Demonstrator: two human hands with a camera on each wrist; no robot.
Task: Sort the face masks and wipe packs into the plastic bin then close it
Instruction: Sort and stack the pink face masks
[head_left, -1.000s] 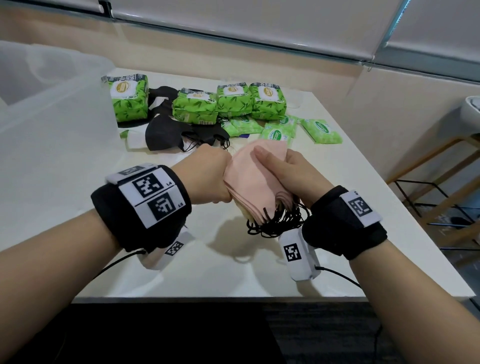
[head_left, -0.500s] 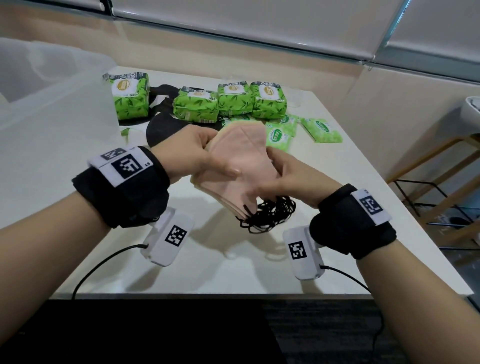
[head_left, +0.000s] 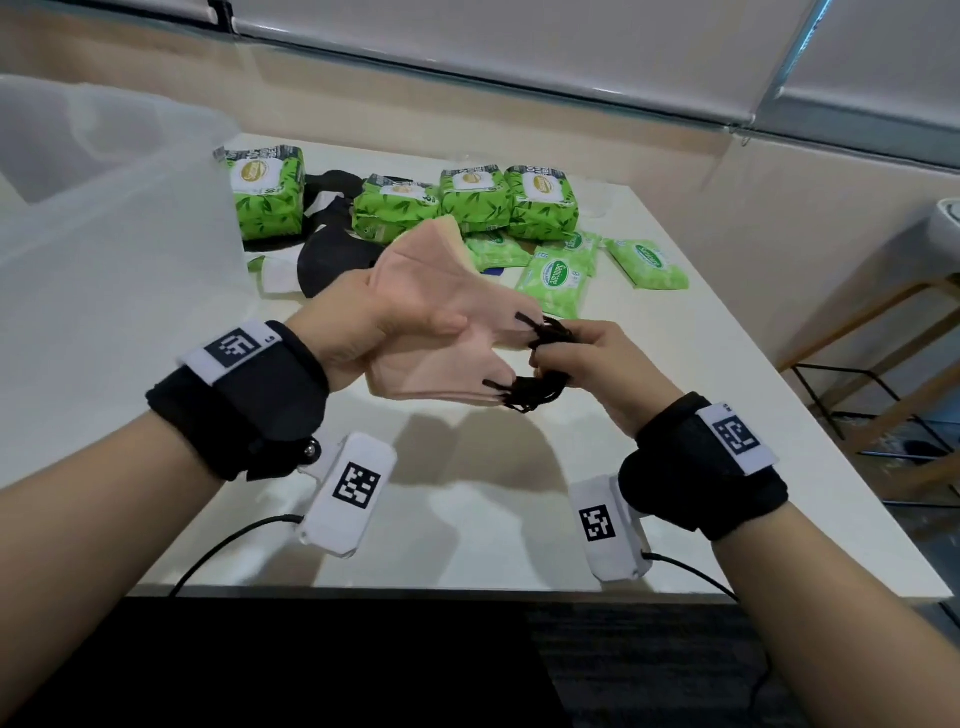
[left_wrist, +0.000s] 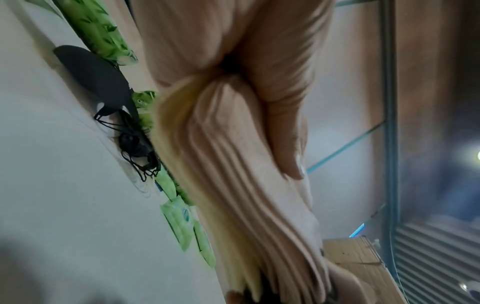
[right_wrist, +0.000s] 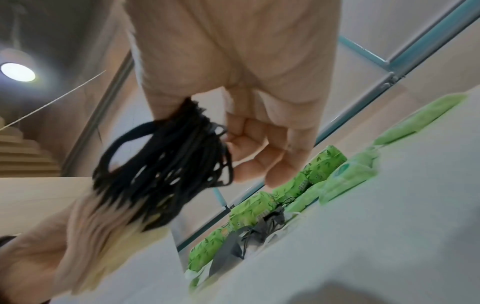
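A stack of pink face masks (head_left: 441, 332) (left_wrist: 233, 185) (right_wrist: 85, 242) is held above the white table (head_left: 467, 519). My left hand (head_left: 384, 322) grips its left half, thumb on top. My right hand (head_left: 576, 358) pinches the bunch of black ear loops (head_left: 540, 364) (right_wrist: 166, 162) at the stack's right end. Black masks (head_left: 332, 249) (left_wrist: 96, 82) lie behind, by several big green wipe packs (head_left: 467, 202) and flat green wipe packs (head_left: 556, 275). The clear plastic bin (head_left: 104, 208) stands at the left.
A wooden-framed stool or rack (head_left: 883, 374) stands right of the table. The table's front edge (head_left: 519, 592) is just under my wrists. A wall with blinds runs behind the table.
The pink stack has turned from upright to lying flat. My left hand now grips its left side with the thumb on top, and my right hand slid off the masks to the ear loops.
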